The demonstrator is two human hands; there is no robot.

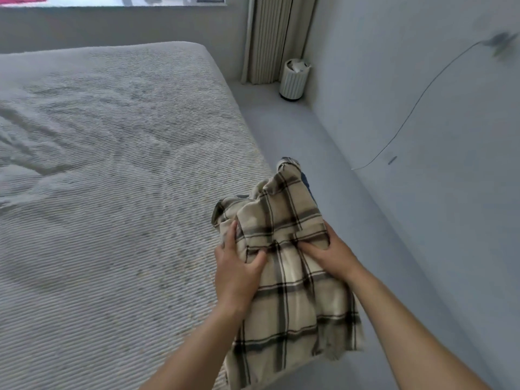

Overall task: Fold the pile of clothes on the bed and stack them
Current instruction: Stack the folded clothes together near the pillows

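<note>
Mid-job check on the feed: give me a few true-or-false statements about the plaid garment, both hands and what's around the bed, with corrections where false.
1. Both hands hold the plaid garment. True: the left hand and the right hand each have a grip on it.
2. The garment lies flat and neatly folded on the bed. False: it is bunched in the hands at the bed's right edge, hanging down.
3. A white ribbed bin stands on the floor by the curtain. True.
4. A stack of folded clothes sits mid-bed. False: none shows in view.
5. A thin cable runs along the right-hand wall. True.
</note>
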